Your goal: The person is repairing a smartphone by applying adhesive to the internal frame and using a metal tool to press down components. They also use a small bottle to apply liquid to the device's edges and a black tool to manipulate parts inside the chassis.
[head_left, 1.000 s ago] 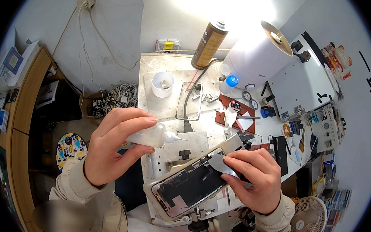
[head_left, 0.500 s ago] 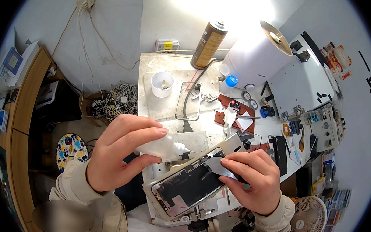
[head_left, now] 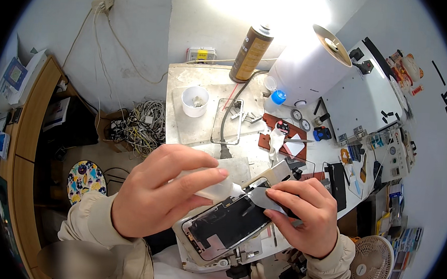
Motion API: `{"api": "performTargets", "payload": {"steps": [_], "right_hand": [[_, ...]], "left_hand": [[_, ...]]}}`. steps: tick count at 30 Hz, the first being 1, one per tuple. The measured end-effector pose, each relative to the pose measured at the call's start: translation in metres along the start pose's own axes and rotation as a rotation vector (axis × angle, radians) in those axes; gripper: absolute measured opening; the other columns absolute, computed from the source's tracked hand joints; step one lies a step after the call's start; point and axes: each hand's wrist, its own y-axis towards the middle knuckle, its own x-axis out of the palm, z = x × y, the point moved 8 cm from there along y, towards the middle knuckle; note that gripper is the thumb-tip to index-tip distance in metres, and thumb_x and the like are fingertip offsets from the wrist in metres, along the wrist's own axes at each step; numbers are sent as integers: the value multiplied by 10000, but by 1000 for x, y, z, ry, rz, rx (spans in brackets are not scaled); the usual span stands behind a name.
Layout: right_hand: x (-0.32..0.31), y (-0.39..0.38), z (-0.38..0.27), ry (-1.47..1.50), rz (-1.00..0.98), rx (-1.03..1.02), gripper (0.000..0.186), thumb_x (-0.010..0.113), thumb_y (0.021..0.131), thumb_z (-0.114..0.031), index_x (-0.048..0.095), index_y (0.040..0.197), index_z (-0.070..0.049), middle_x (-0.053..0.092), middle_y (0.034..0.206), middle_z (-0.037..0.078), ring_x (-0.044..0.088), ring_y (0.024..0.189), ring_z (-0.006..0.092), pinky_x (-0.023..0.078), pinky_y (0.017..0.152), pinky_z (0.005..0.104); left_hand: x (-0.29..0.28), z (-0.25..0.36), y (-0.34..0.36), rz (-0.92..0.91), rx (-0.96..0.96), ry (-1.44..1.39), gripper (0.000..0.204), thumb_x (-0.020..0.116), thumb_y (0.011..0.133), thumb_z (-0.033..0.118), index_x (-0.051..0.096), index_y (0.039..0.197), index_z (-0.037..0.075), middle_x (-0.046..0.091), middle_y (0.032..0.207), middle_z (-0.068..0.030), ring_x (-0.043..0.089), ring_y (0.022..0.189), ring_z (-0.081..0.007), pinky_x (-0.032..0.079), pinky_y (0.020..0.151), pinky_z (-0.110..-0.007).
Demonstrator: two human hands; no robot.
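My left hand (head_left: 151, 194) is closed around a translucent squeeze bottle (head_left: 215, 189) with a white cap. The bottle lies tilted, its nozzle pointing right at a thin metal pry blade (head_left: 266, 201). That blade is pinched between the thumb and fingers of my right hand (head_left: 308, 214), its tip over the upper end of a dark phone screen assembly (head_left: 229, 220). The screen lies slantwise, back side up, in a pale holder (head_left: 190, 249) with a clamp at its near end. Whether the blade is under any layer of the screen I cannot tell.
Beyond my hands are a white cup (head_left: 193, 107), a thin phone frame (head_left: 214, 123), a spray can (head_left: 251, 54) and a small blue-capped bottle (head_left: 277, 98). A brown-red mat (head_left: 269, 141) carries small tools. A white cylindrical appliance (head_left: 307, 68) stands behind; a fan (head_left: 372, 266) is at right.
My left hand has moved right with the squeeze bottle, bringing its nozzle to the pry blade's tip. My right hand and the screen have stayed nearly still.
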Motion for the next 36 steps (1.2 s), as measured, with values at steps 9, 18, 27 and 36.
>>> {"api": "performTargets", "payload": {"steps": [9, 18, 27, 36], "right_hand": [[-2, 1, 0, -6, 9, -6, 350, 889, 769, -103, 794, 1102, -55, 749, 1078, 46, 662, 836, 238, 557, 738, 362], [0, 0, 1, 1, 18, -13, 343, 888, 771, -110, 793, 1096, -54, 749, 1071, 52, 663, 830, 241, 554, 729, 363], [0, 0, 1, 4, 40, -10, 330, 889, 775, -107, 791, 1086, -53, 753, 1068, 47, 654, 816, 237, 541, 716, 359], [1, 0, 1, -3, 30, 2, 347, 894, 760, -102, 790, 1087, -51, 752, 1067, 46, 655, 820, 238, 542, 718, 357]], "left_hand": [[11, 12, 12, -60, 27, 105, 450, 848, 818, 130, 743, 1250, 60, 673, 1233, -120, 656, 1079, -330, 560, 882, -422], [9, 8, 13, -26, 12, 59, 499, 861, 810, 126, 721, 1282, 44, 674, 1247, -134, 664, 1087, -326, 561, 893, -422], [-3, -14, -5, 82, -134, -95, 542, 887, 818, 87, 699, 1324, 36, 679, 1283, -153, 685, 1123, -315, 563, 940, -393], [-6, -19, -13, 98, -173, -104, 557, 896, 808, 70, 701, 1329, 39, 678, 1292, -149, 687, 1133, -309, 564, 944, -385]]}}
